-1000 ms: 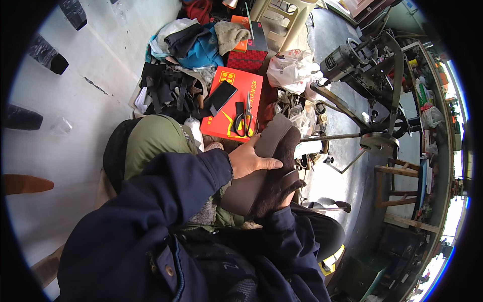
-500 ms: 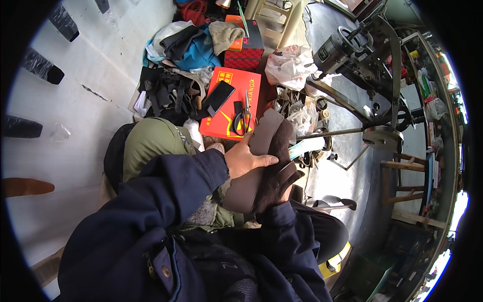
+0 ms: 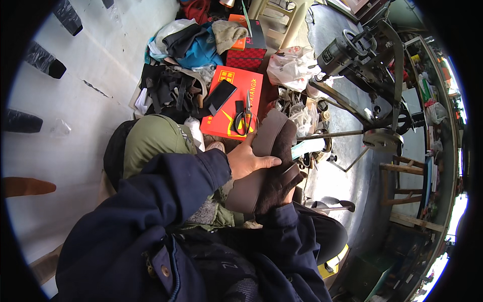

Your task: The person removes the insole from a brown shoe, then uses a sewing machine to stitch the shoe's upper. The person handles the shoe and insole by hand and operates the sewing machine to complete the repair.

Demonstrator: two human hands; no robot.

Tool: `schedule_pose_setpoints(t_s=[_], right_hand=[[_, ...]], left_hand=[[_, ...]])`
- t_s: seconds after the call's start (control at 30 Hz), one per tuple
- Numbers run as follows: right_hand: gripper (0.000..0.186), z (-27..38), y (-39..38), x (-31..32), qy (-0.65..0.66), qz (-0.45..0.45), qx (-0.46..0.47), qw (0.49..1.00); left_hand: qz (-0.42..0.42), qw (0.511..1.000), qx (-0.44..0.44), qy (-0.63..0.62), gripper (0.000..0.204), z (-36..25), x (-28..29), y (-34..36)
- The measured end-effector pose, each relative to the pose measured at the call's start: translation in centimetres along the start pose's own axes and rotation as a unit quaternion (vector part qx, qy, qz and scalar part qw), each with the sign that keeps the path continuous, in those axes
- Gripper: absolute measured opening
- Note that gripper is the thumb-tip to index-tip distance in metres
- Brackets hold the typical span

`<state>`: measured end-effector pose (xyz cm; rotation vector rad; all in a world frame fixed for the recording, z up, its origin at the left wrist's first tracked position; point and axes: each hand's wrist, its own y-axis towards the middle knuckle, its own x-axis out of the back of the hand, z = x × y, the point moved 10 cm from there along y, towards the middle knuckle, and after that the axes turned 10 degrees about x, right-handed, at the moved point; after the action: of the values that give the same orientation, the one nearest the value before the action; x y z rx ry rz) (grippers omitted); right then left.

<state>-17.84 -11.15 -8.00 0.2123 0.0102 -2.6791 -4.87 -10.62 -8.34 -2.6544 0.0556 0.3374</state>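
A brown fleecy shoe (image 3: 274,168) rests above my lap, with a smooth grey-brown face on its left and dark fuzzy material on its right. My left hand (image 3: 246,160) grips it across the smooth face, thumb pressed along the middle. My right hand (image 3: 289,195) supports it from the lower right; most of its fingers are hidden behind the fuzzy part. A dark strap-like piece (image 3: 290,174) stands out just above the right hand. Beyond the left hand, a pair of scissors (image 3: 248,113) lies on a red box (image 3: 217,118), next to a black phone (image 3: 221,96).
A sewing machine (image 3: 372,75) with a large wheel (image 3: 383,142) stands at the right. A white plastic bag (image 3: 291,65) and a heap of clothes (image 3: 196,48) lie at the back. Beside the shoe are small parts (image 3: 302,113); a wooden stool (image 3: 402,168) stands far right.
The shoe and my left hand have shifted very slightly to the right. Both hands keep the same hold.
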Motion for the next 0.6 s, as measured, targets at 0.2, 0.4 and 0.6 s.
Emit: schedule_pose_setpoints(t_s=[0.2,0.4,0.6], right_hand=[[0.037,-1.1,-0.6,0.7,0.000,-0.001,0.002,1.000],[0.034,-3.1,-1.3,1.9,0.046,-0.022,-0.012,0.999],[0.035,-2.7,-1.5,1.6,0.159,-0.059,-0.036,0.985]], left_hand=[[0.001,1.000,0.010,-0.014,0.119,-0.8,-0.3,-0.7],[-0.006,1.000,0.024,-0.002,0.123,-0.8,-0.2,-0.7],[-0.012,0.999,0.037,0.030,0.128,-0.7,-0.2,-0.8]])
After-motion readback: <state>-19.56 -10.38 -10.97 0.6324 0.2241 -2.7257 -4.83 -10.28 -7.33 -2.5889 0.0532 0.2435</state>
